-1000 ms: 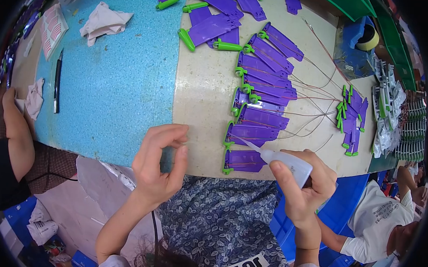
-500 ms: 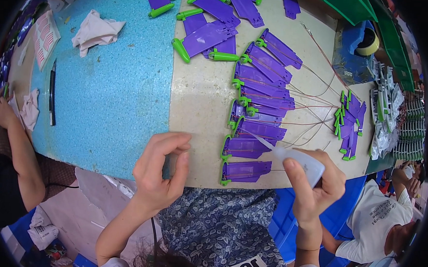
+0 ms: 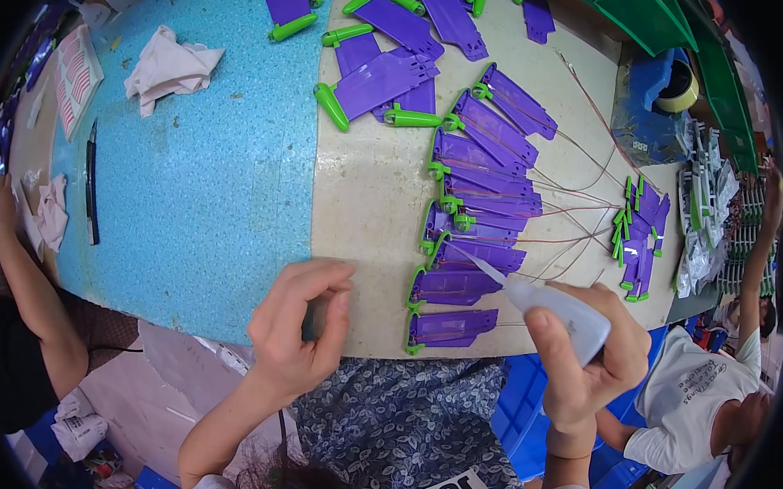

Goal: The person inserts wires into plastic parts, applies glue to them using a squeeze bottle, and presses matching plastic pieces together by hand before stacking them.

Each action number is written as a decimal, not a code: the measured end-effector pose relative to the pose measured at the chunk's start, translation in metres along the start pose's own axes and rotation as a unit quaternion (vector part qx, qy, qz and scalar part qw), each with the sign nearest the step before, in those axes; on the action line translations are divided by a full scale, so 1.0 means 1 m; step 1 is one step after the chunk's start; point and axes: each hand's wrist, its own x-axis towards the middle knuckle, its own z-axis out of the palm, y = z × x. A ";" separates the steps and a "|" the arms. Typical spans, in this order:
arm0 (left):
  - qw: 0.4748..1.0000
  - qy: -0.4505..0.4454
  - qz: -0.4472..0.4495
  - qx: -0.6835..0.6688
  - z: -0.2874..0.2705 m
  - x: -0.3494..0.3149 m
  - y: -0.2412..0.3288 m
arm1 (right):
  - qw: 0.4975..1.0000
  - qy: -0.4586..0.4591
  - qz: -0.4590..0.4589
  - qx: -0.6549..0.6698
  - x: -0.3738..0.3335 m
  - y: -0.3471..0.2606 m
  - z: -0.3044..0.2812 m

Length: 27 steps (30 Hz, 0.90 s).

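Head view: the right hand (image 3: 590,370) is wrapped around a translucent whitish squeeze bottle (image 3: 575,318), its long, thin nozzle slanting over a row of flat purple parts (image 3: 458,286) with green ends, on the table (image 3: 366,217). The left hand (image 3: 294,332) curls, thumb and fingertips apart.

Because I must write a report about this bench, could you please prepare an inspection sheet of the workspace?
Surface: table, blue speckled at left, beige at right.
Job's things: squeeze bottle, its thin nozzle over a row of purple pieces with green ends; contact unclear.
Clutter: two pale cloths, a slim black tool.
Grips: right grip holds the bottle; left grip empty, half curled.
Cables: thin wires run from the row toward a smaller purple-green cluster.
Surroundings: one person at left, another at right.
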 end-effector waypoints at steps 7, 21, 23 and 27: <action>1.000 -0.011 -0.007 -0.001 -0.001 0.003 0.001 | 1.000 -0.008 0.026 0.005 0.013 0.014 0.017; 0.980 -0.164 0.110 0.036 0.038 0.059 0.011 | 0.985 0.089 0.133 0.065 0.001 0.023 -0.017; 0.980 -0.165 0.107 0.036 0.039 0.058 0.009 | 0.990 0.045 0.123 0.047 0.006 0.023 -0.012; 0.980 -0.167 0.105 0.037 0.038 0.058 0.008 | 0.992 0.044 0.110 0.036 0.008 0.026 -0.015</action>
